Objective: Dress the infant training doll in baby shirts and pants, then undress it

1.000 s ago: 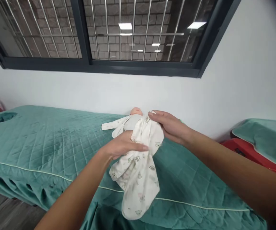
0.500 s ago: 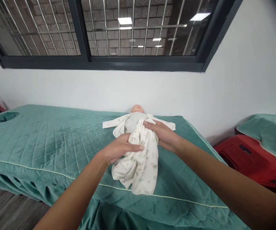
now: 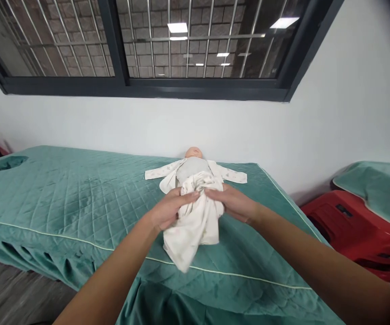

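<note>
A pair of white patterned baby pants (image 3: 192, 228) hangs bunched between my hands over the bed. My left hand (image 3: 169, 208) pinches the gathered cloth from the left, thumb on top. My right hand (image 3: 234, 201) grips it from the right, its thumb close to the other one. Just beyond lies a baby doll (image 3: 194, 152) on its back, its head toward the wall. Under its pale grey torso a white patterned baby jacket (image 3: 232, 175) is spread, sleeves stretched out to both sides. The pants hide the doll's lower body.
A green quilted cover (image 3: 79, 194) drapes the bed, which has a face hole (image 3: 9, 163) at far left. Behind are a white wall and a barred window (image 3: 195, 90). Red plastic stools (image 3: 347, 225) with a green cloth (image 3: 381, 185) stand at right.
My right hand has come down and closer to my left, so both thumbs nearly meet. The pants are more bunched, and their hanging part has twisted. The doll stays put.
</note>
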{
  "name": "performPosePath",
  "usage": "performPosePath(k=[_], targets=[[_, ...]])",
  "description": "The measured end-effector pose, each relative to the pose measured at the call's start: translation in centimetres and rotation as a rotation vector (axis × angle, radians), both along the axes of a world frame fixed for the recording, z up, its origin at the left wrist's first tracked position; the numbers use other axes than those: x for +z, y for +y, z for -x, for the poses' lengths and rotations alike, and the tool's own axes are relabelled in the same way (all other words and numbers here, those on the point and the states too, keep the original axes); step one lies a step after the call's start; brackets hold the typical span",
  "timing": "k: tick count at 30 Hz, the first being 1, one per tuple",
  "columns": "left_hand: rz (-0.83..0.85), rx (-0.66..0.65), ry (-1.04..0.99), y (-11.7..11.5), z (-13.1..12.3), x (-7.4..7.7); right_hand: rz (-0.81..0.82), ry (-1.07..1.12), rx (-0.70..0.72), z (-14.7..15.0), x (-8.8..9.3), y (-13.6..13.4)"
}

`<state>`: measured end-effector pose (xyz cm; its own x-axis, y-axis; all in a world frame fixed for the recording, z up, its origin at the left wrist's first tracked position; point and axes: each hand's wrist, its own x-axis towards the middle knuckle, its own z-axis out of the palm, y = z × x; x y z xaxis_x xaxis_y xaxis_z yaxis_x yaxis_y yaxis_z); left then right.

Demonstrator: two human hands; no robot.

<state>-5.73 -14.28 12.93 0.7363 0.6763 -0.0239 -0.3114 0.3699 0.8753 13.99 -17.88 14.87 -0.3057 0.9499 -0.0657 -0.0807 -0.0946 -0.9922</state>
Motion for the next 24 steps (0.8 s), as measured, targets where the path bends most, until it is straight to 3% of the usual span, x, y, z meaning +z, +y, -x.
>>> performPosePath(k=[2,5,9,12,15,20,24], targets=[[-0.020,-0.102,0.084,-0.2,0.1,-0.2,-0.008,0.146,-0.147,0.5,-0.4,0.4],[-0.026,-0.187,0.164,-0.3,0.2,-0.3,0.035,0.278,-0.212,1.1,-0.8,0.7],[0.035,0.040,0.044,0.0,0.0,0.1,0.055,0.243,-0.191,1.2,-1.4,-0.1],[0.082,0.122,-0.064,0.2,-0.3,0.2,0.092,0.098,-0.032,1.1,-1.7,-1.1],[0.127,0.043,-0.100,0.1,-0.4,-0.1,0.072,0.024,0.079,1.3,-1.8,-1.6],[0.161,-0.010,-0.134,-0.7,-0.1,-1.0,0.045,0.179,-0.130,1.7,-1.2,-1.1],[0.075,-0.142,-0.037,-1.4,0.1,-0.5,0.011,0.325,-0.208,1.7,0.0,-0.8]])
